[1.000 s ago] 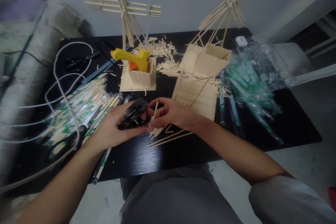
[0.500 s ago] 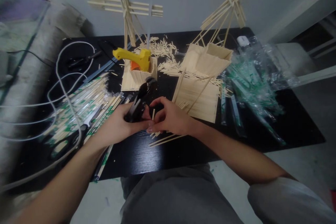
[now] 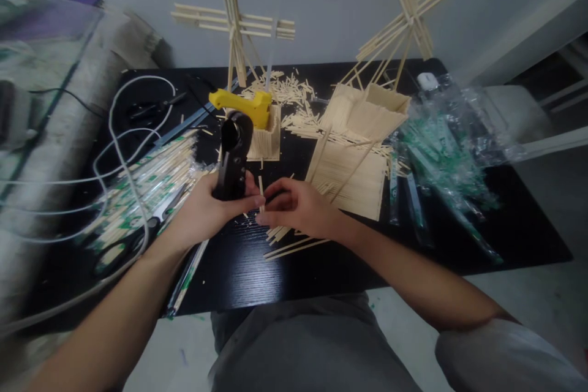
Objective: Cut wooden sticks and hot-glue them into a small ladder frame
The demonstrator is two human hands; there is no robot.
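My left hand (image 3: 204, 211) is wrapped round a black hand tool (image 3: 235, 162) with a rounded, hollow-looking top end; its exact kind is not clear. Between the thumb of that hand and the fingertips of my right hand (image 3: 305, 208) a short wooden stick (image 3: 261, 186) stands nearly upright. The fingers of my right hand are curled and pinched on it. Below and beside my right hand lies a loose bunch of thin wooden sticks (image 3: 294, 249). Just behind it is a flat panel of sticks (image 3: 353, 180).
A yellow glue gun (image 3: 239, 101) rests in a small stick box (image 3: 265, 144). Windmill-like stick models (image 3: 234, 27) stand at the back, near a heap of cut pieces (image 3: 287, 89). Wrapped chopsticks (image 3: 142, 187), scissors (image 3: 124, 248) and a white cable (image 3: 113, 128) lie left; plastic wrappers (image 3: 445, 153) lie right.
The black tool has swung more upright and shifted left, raised in my left hand. The short stick has moved slightly left and up with my fingertips. The view has shifted a little.
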